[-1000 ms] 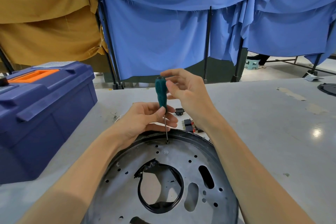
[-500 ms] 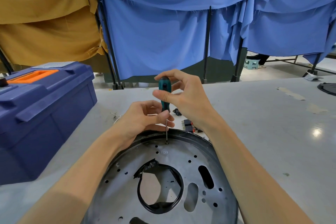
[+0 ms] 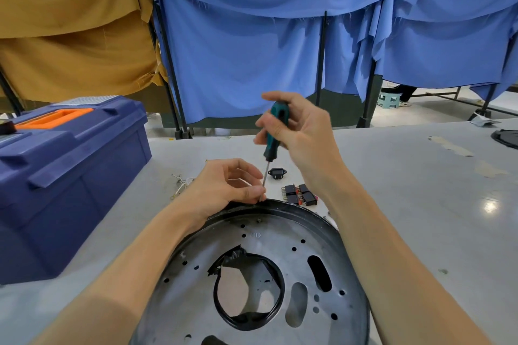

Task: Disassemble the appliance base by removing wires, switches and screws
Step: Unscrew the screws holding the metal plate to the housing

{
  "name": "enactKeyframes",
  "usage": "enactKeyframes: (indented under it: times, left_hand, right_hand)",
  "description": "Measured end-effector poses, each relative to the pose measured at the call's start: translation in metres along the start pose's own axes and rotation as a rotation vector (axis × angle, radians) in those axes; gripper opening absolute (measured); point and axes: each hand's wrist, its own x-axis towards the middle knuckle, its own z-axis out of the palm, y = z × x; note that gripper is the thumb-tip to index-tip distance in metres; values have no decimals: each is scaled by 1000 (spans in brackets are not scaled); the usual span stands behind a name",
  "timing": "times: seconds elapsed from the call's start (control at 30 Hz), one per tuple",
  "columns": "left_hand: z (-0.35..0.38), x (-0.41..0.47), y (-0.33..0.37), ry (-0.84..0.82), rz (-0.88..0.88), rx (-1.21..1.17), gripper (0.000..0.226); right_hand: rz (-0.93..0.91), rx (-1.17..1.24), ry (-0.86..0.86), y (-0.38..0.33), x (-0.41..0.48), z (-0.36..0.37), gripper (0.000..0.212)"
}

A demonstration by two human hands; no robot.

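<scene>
No text can be read with any certainty. The grey metal plate of the appliance base (image 3: 190,297) bears one small stamped mark (image 3: 255,235) near its far edge. It looks like a couple of characters inside a rounded outline, but it is too small and blurred to make out.
</scene>
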Motion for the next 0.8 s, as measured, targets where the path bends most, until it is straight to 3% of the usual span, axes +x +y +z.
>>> enactKeyframes:
  times: [0.1, 0.2, 0.33, 0.47, 0.63, 0.8]
  left_hand:
    - [1, 0, 1, -4, -16, 35, 15]
    - [3, -1, 2, -6, -15, 63, 14]
    - [4, -2, 2, 4, -19, 91, 17]
    - [3, -2, 3, 15, -19, 181, 18]
    - [3, -2, 7, -13, 35, 295, 15]
    - [3, -2, 11, -71, 95, 702, 14]
  right_hand:
    - [-51, 54, 84, -6, 4, -7, 23]
    - [-38, -88, 52, -7, 5, -15, 18]
    - [115, -617, -296, 2, 2, -21, 19]
    - [364, -868, -607, 14, -2, -17, 20]
    - [402, -954, -645, 28, -3, -11, 28]
    - [419, -949, -645, 32, -3, -12, 28]
